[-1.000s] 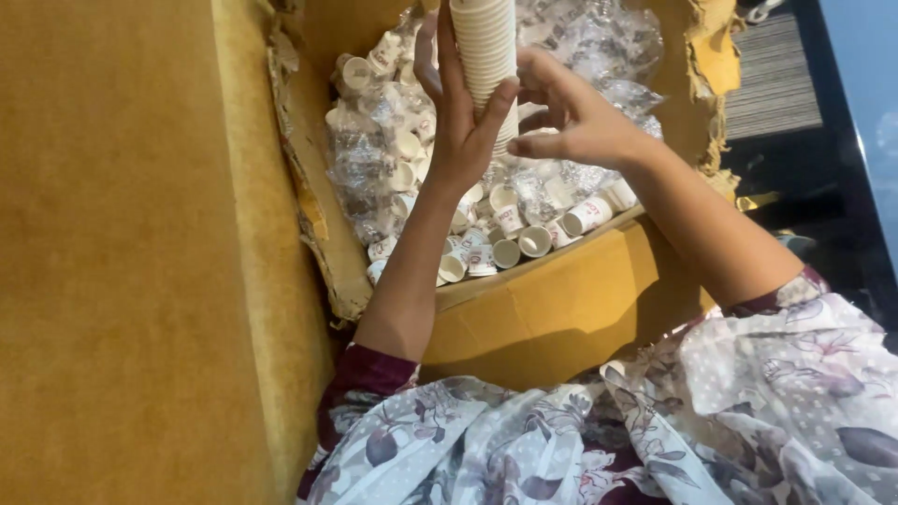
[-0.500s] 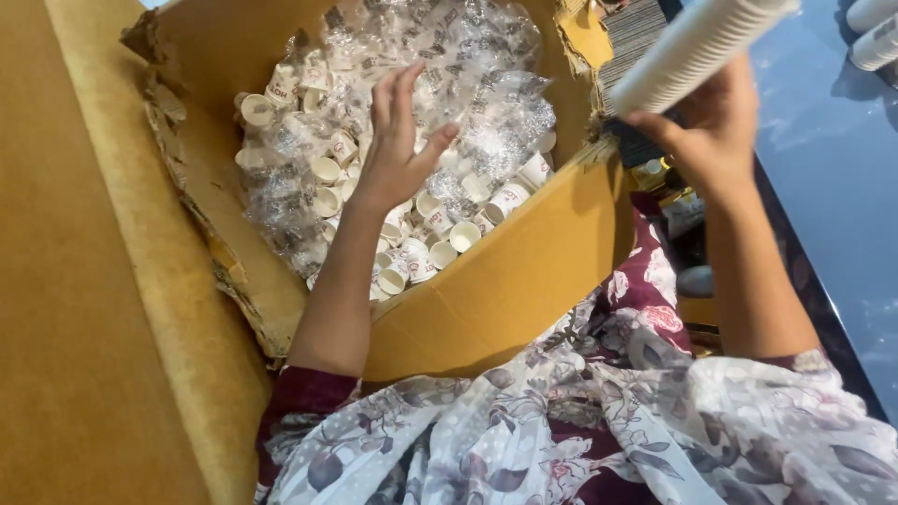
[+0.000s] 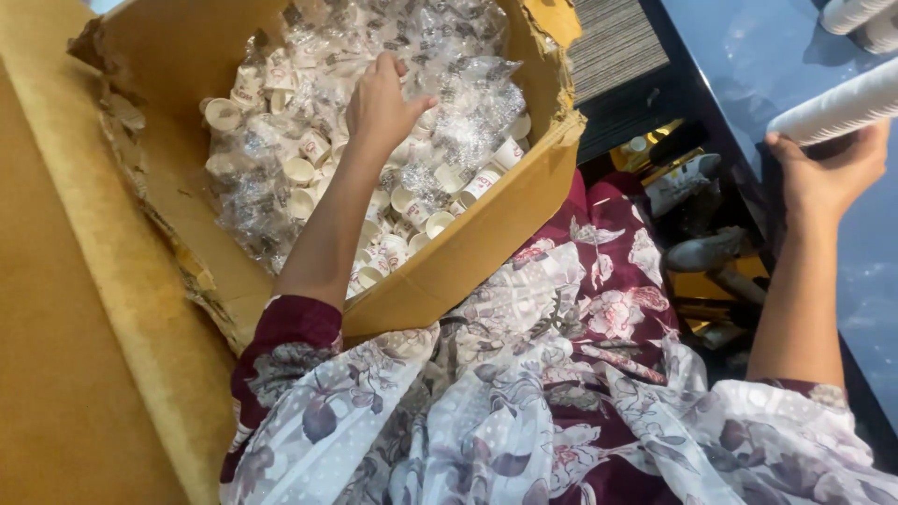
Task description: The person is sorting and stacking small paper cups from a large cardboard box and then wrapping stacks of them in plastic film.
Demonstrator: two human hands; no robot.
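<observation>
Item: large brown cardboard box (image 3: 486, 252) with torn flaps, at the person's left side. Contents: many small white paper cups (image 3: 309, 173), loose or in clear crinkled plastic sleeves (image 3: 468, 103), lying in a heap all around and under the left hand.

Left hand (image 3: 379, 103): reached down into the box, palm to the heap, fingers curled and thumb spread; it touched a wrapped bundle, but whether it had closed on one could not be told.

Between the hands: lap in a white and maroon floral garment (image 3: 524, 393); beyond it, dark floor with sandals (image 3: 687, 182).

Right hand (image 3: 832, 173): raised over a glossy blue tabletop (image 3: 748, 56), fingers wrapped about the lower end of a long white stack of nested paper cups (image 3: 832, 108). More white stacks (image 3: 856, 14) lay on the table above that hand.

Progress, as judged: one stack was out of the box and at the table; a few were already set there; the box remained well filled, so most of the unloading was left.

Change from half a second earlier: the right hand had carried the stack farther out over the table and tipped it closer to level; the left hand had gone from spread flat on the heap to curled.
</observation>
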